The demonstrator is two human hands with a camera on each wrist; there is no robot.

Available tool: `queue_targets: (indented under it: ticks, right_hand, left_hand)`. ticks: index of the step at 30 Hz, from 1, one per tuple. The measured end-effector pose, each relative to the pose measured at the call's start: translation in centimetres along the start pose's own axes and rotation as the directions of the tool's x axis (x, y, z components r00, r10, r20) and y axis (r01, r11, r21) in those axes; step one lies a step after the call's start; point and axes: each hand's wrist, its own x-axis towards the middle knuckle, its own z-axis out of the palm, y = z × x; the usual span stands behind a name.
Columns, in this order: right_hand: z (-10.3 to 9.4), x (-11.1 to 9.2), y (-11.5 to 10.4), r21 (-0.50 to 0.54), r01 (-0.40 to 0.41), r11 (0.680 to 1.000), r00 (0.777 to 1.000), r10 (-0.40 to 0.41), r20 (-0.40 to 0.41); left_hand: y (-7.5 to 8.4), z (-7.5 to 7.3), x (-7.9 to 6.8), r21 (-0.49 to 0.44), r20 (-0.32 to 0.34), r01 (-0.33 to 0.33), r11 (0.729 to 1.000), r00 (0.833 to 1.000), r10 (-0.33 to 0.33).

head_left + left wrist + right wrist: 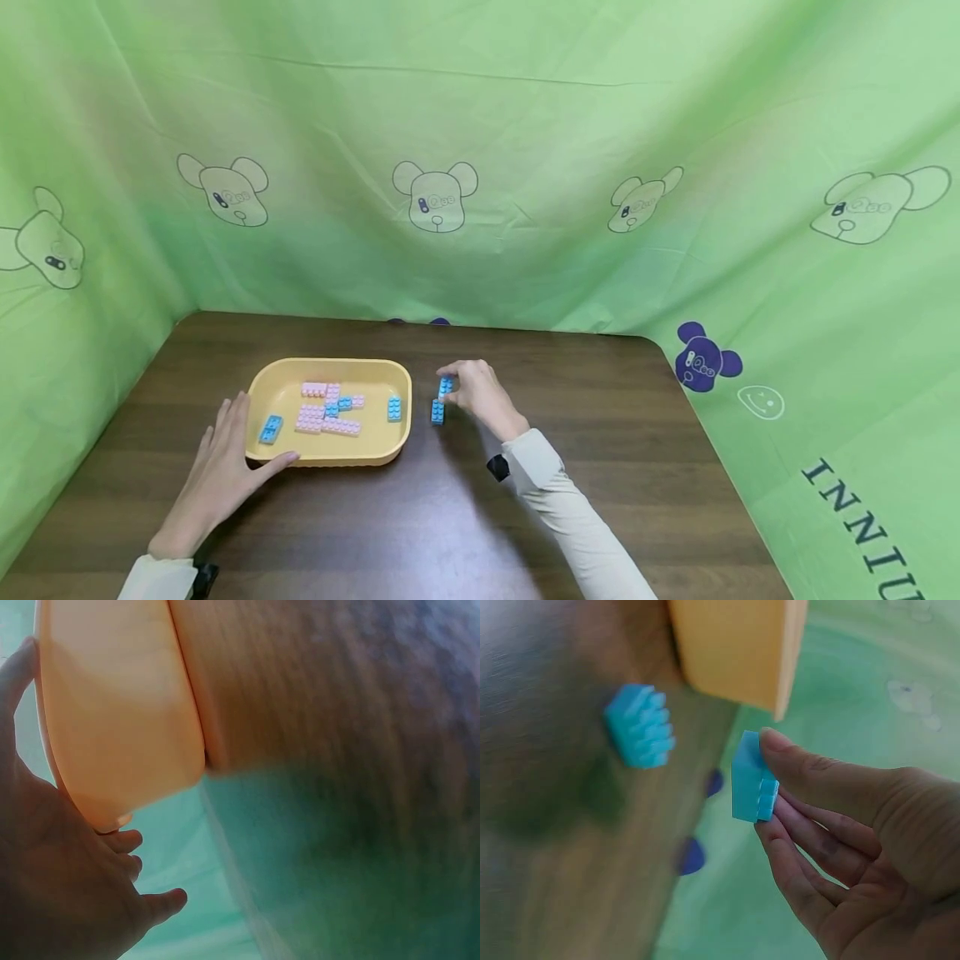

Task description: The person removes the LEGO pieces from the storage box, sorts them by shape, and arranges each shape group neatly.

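A blue toy building brick (744, 776) is pinched between the thumb and fingertips of my right hand (482, 398), just right of the yellow tray (337, 459). In the right wrist view its studs face the palm. Another blue brick (437, 412) rests on the table close to the held one, studs up. My left hand (219, 471) lies at the tray's front left corner, fingers extended along the left side and thumb at the front rim. The left wrist view shows this hand (60, 877) against the tray wall (120, 705).
Inside the tray lie several pink bricks (309, 418) grouped with blue ones, a blue brick (394, 408) at the right and a tilted blue brick (271, 429) at the left. Beyond the dark wooden table (585, 400) hangs a green patterned curtain (525, 167).
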Motion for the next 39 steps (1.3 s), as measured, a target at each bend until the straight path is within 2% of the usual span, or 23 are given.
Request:
queue_targets:
  ticks: [5, 11, 27, 33, 39]
  right_hand:
    - [1.2, -0.6, 2.0, 0.046, -0.08, 0.996, 0.997, 0.079, 0.02]
    - [2.7, -1.2, 3.4, 0.031, -0.088, 0.996, 0.996, 0.087, 0.03]
    - [3.8, -1.5, 4.7, 0.082, -0.074, 0.994, 0.997, 0.073, 0.021]
    - [3.9, -1.5, 4.6, 0.083, -0.084, 0.993, 0.996, 0.081, 0.043]
    - [4.2, -1.6, 4.5, 0.085, -0.089, 0.992, 0.996, 0.087, 0.028]
  left_hand:
    - [-0.1, 0.0, 0.1, -0.012, -0.003, 0.002, 1.0, 1.0, -0.002]
    - [-0.1, 0.0, 0.2, -0.017, 0.001, 0.007, 1.0, 1.0, -0.007]
    - [0.0, 0.0, 0.2, -0.024, 0.004, 0.007, 1.0, 1.0, -0.007]
    - [0.0, -0.1, 0.1, -0.027, 0.013, 0.013, 1.0, 1.0, -0.013]
    - [0.0, 0.0, 0.0, -0.035, 0.022, 0.026, 0.999, 0.999, -0.025]
